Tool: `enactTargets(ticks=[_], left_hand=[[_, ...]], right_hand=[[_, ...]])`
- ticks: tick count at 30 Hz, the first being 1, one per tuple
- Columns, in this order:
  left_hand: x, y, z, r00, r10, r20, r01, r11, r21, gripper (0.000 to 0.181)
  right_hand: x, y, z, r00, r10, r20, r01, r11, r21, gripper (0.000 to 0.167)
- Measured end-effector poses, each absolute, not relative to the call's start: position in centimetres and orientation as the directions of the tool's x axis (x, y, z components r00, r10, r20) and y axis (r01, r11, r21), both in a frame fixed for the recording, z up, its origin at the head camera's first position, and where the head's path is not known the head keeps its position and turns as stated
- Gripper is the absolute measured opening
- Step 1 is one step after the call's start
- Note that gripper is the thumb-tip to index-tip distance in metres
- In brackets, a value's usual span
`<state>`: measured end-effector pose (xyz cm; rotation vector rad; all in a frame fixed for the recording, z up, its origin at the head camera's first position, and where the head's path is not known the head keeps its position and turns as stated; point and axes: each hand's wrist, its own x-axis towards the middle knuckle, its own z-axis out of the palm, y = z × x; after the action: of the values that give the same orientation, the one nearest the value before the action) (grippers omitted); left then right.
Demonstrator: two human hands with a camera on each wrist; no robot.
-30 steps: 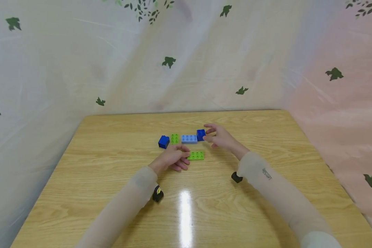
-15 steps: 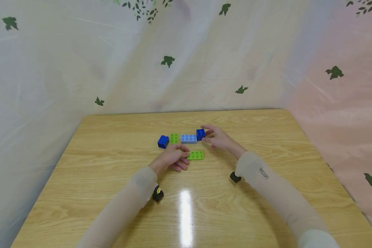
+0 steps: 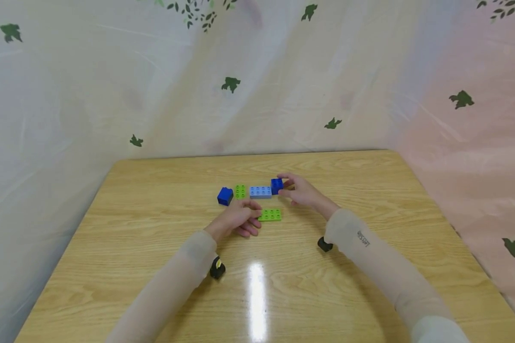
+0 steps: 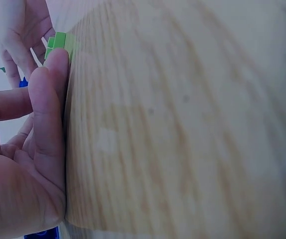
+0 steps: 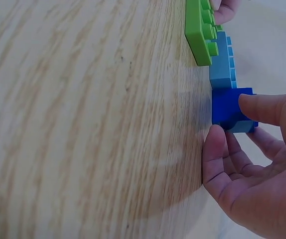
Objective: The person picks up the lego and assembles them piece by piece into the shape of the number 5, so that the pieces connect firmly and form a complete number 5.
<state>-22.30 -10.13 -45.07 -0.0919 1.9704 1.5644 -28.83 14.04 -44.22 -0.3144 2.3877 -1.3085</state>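
Observation:
My right hand (image 3: pixel 305 192) reaches round a dark blue building brick (image 3: pixel 276 186), thumb on its near side and index finger on its far side. The right wrist view shows the thumb touching the brick's face. A light blue brick (image 3: pixel 260 192) adjoins that brick on its left. My left hand (image 3: pixel 237 218) rests low on the table at the left end of a long green brick (image 3: pixel 271 215), fingers loosely bent; the fingertips partly cover that end. Any grip on it is not visible. Behind this hand lie a short green brick (image 3: pixel 240 191) and another dark blue brick (image 3: pixel 225 196).
A wooden table (image 3: pixel 283 286) bears the bricks. A cloth backdrop (image 3: pixel 257 105) with printed leaves hangs behind and beside it. Small black devices (image 3: pixel 324 244) sit under both wrists.
The fingers of my right hand have moved left and closed in round the dark blue brick. My left hand and the bricks stay nearly in place; the view shifts slightly.

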Motion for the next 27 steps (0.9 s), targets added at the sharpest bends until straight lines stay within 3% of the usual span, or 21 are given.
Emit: enactTargets(ticks=[11,27], left_hand=[[-22.31,-10.25,-45.24,-0.811,0.316,-0.493,-0.407,0.302,0.862,0.025],[-22.13,-9.97,-44.98,-0.805,0.303,-0.51,-0.431,0.291,0.854,0.025]], right_hand=[[-28.65,14.08,-44.07,-0.895,-0.364,-0.259,0.026,0.535,-0.844,0.049],[-28.21,14.43,-43.86,-0.882,-0.428,-0.196,-0.07,0.531,-0.844,0.049]])
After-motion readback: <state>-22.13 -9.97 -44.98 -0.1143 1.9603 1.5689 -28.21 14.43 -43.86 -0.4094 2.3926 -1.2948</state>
